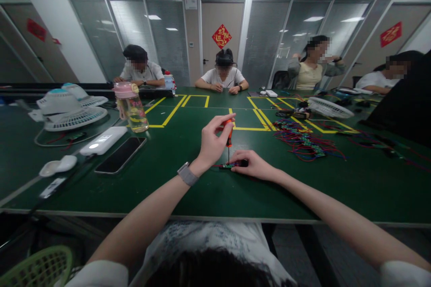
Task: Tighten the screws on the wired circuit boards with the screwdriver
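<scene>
My left hand point(215, 140) is closed round the orange-and-black handle of a screwdriver point(229, 136), which stands upright with its shaft pointing down. Its tip meets a small green circuit board point(227, 166) lying on the table. From the right, my right hand point(252, 166) pinches the board's right end, fingers low against the table. Something black shows between those fingers, and a red wire runs from the board's left side. The exact spot under the tip is too small to make out.
A wired heap of circuit boards point(301, 139) lies to the right. On the left are a phone point(121, 156), a white power bank point(103, 140), a pink-lidded bottle point(130, 107) and white fans point(72, 107). Yellow tape point(249, 128) marks the green table; several people sit beyond it.
</scene>
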